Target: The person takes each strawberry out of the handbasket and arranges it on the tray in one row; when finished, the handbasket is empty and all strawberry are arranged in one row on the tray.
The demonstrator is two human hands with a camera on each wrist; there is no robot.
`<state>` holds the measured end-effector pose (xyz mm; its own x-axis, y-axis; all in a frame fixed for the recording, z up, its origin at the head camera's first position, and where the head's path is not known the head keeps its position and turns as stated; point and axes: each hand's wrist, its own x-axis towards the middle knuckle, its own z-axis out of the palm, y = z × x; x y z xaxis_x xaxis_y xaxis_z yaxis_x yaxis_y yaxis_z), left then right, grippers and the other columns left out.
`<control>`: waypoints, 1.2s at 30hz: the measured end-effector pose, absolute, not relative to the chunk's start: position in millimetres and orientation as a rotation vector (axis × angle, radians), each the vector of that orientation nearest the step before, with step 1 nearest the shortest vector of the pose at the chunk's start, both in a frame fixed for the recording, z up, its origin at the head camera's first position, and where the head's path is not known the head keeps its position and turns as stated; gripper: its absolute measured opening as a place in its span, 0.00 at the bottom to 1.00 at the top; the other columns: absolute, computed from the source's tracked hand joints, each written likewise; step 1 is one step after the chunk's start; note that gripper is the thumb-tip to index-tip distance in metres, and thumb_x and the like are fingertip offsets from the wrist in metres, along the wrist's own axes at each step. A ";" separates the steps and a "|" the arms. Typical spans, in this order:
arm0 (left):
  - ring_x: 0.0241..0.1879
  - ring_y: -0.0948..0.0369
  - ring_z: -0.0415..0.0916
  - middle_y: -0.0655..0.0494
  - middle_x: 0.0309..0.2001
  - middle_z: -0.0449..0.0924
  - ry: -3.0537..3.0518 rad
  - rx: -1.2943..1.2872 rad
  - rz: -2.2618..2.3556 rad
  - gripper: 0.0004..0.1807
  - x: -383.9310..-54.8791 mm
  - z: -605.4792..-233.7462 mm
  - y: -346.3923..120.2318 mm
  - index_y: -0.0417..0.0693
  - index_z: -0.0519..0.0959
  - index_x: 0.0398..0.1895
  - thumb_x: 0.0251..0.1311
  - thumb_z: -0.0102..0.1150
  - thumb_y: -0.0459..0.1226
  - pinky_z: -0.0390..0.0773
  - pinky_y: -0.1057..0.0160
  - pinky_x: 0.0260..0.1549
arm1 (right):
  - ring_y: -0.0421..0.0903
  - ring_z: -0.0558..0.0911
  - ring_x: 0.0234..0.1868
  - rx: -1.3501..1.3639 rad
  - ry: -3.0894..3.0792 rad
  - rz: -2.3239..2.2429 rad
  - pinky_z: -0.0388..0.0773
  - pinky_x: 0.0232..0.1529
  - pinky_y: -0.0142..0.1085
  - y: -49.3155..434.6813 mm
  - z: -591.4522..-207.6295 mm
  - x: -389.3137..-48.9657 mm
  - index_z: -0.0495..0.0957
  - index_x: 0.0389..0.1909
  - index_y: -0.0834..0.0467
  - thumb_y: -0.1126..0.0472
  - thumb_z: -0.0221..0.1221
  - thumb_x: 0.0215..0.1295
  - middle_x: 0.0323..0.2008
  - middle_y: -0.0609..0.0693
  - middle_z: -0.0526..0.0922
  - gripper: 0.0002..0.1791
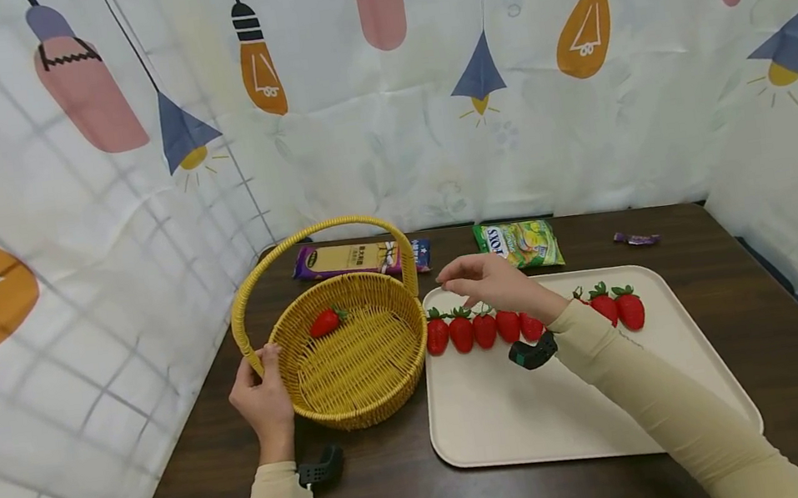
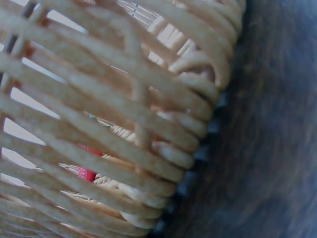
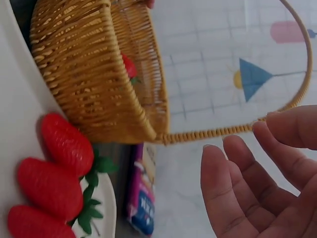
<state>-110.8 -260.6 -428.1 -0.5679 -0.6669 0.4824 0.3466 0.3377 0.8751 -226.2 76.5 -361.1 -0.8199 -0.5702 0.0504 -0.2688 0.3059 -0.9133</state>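
Observation:
A yellow woven basket with a tall arched handle stands on the table, left of the tray. My left hand grips the lower left end of that handle, at the rim. Inside the basket lies one strawberry. My right hand hovers over the far left part of the tray, beside the basket's right side. In the right wrist view its fingers are relaxed and nothing is between them. Red strawberries with green leaves line the tray's far side, some hidden behind the right forearm.
A cream tray takes up the table's right half. Behind the basket lies a purple and yellow snack pack; a green Fox's candy bag lies behind the tray. A small purple wrapped sweet is at the back right. Printed curtains surround the table.

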 end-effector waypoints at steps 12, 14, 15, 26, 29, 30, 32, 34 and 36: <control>0.27 0.68 0.74 0.45 0.32 0.84 -1.716 0.291 -1.369 0.11 -110.3 -426.9 -260.5 0.26 0.82 0.36 0.65 0.60 0.32 0.70 0.73 0.26 | 0.46 0.82 0.42 -0.842 2.242 -1.395 0.82 0.43 0.45 9.1 -354.0 -221.4 0.81 0.51 0.55 0.57 0.58 0.70 0.48 0.50 0.82 0.12; 0.27 0.68 0.74 0.37 0.34 0.83 -1.722 0.290 -1.364 0.11 -111.0 -427.2 -260.4 0.27 0.82 0.36 0.64 0.60 0.32 0.70 0.73 0.26 | 0.45 0.82 0.41 -0.847 2.223 -1.386 0.82 0.44 0.46 -0.7 -354.6 -221.6 0.81 0.52 0.57 0.57 0.58 0.70 0.47 0.50 0.82 0.13; 0.27 0.67 0.74 0.34 0.34 0.82 -1.723 0.287 -1.361 0.11 -111.3 -427.1 -260.3 0.27 0.82 0.36 0.64 0.60 0.31 0.70 0.73 0.26 | 0.45 0.82 0.42 -0.851 2.208 -1.386 0.81 0.45 0.47 -5.3 -355.1 -221.9 0.80 0.52 0.57 0.58 0.57 0.70 0.48 0.50 0.82 0.14; 0.31 0.67 0.78 0.40 0.35 0.84 -1.710 0.288 -1.368 0.10 -110.9 -427.5 -261.4 0.27 0.82 0.36 0.64 0.59 0.30 0.72 0.74 0.30 | 0.50 0.83 0.45 -0.897 2.170 -1.299 0.80 0.47 0.46 -53.5 -366.4 -225.8 0.78 0.56 0.58 0.58 0.56 0.72 0.51 0.49 0.81 0.16; 0.29 0.71 0.76 0.44 0.34 0.85 -1.715 0.295 -1.356 0.10 -110.1 -427.5 -261.8 0.27 0.83 0.36 0.64 0.59 0.30 0.72 0.74 0.29 | 0.50 0.82 0.46 -0.889 2.143 -1.305 0.79 0.49 0.48 -66.1 -371.0 -227.9 0.78 0.56 0.58 0.57 0.56 0.72 0.50 0.49 0.81 0.16; 0.28 0.71 0.75 0.43 0.33 0.84 -1.715 0.294 -1.354 0.10 -110.0 -427.5 -261.8 0.27 0.83 0.36 0.64 0.59 0.30 0.71 0.73 0.28 | 0.52 0.82 0.46 -0.881 2.137 -1.308 0.79 0.49 0.49 -69.8 -372.6 -228.9 0.79 0.56 0.58 0.57 0.56 0.72 0.49 0.49 0.82 0.16; 0.29 0.71 0.75 0.40 0.34 0.84 -1.713 0.290 -1.357 0.10 -110.0 -427.5 -261.7 0.26 0.82 0.36 0.64 0.59 0.30 0.71 0.73 0.28 | 0.55 0.82 0.48 -0.861 2.128 -1.315 0.78 0.50 0.50 -76.5 -374.7 -230.7 0.79 0.55 0.57 0.57 0.56 0.71 0.48 0.48 0.82 0.15; 0.30 0.69 0.77 0.35 0.36 0.83 -1.706 0.282 -1.372 0.10 -110.5 -428.1 -261.5 0.26 0.82 0.36 0.64 0.59 0.30 0.72 0.73 0.30 | 0.56 0.81 0.48 -0.833 2.140 -1.317 0.78 0.49 0.49 -82.3 -377.0 -233.0 0.79 0.54 0.55 0.56 0.56 0.71 0.47 0.47 0.81 0.15; 0.33 0.66 0.79 0.32 0.37 0.83 -1.694 0.272 -1.389 0.10 -111.2 -428.8 -261.5 0.25 0.82 0.36 0.64 0.59 0.30 0.74 0.74 0.32 | 0.57 0.81 0.48 -0.807 2.143 -1.325 0.78 0.49 0.49 -86.7 -378.0 -234.6 0.78 0.55 0.55 0.56 0.56 0.71 0.48 0.48 0.81 0.15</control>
<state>-111.2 -261.5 -428.8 -0.5705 -0.6566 0.4934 0.3551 0.3445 0.8690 -234.6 -86.7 -378.0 -0.7047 -0.7027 -0.0979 -0.2265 0.3536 -0.9076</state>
